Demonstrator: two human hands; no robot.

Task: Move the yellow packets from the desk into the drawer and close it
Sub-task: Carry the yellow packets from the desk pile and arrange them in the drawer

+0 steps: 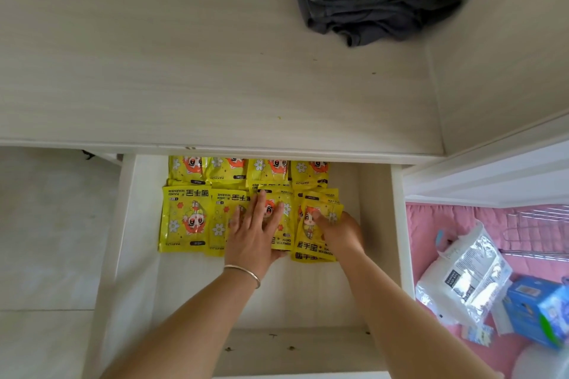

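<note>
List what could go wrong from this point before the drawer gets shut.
1. The right hand holds a yellow packet tilted on the stack; left raised, it might catch the desk edge on closing.
2. The left hand presses overlapping packets; they may slide out of their rows.
3. Both hands are inside the drawer, so a hasty push could pinch fingers.

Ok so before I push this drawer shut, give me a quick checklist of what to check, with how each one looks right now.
1. Desk top free of yellow packets: ok, none show on it; only a dark cloth lies there.
2. Yellow packets inside the drawer: ok, they lie in rows on its floor.
3. Packets flat enough to pass under the desk edge: cannot tell; the right-hand pile overlaps.
4. Left hand out of the drawer: not ok, it lies flat on the packets.
5. Right hand out of the drawer: not ok, it is pinching the top packet of the right pile.
6. Drawer closed: not ok, it is pulled out.
</note>
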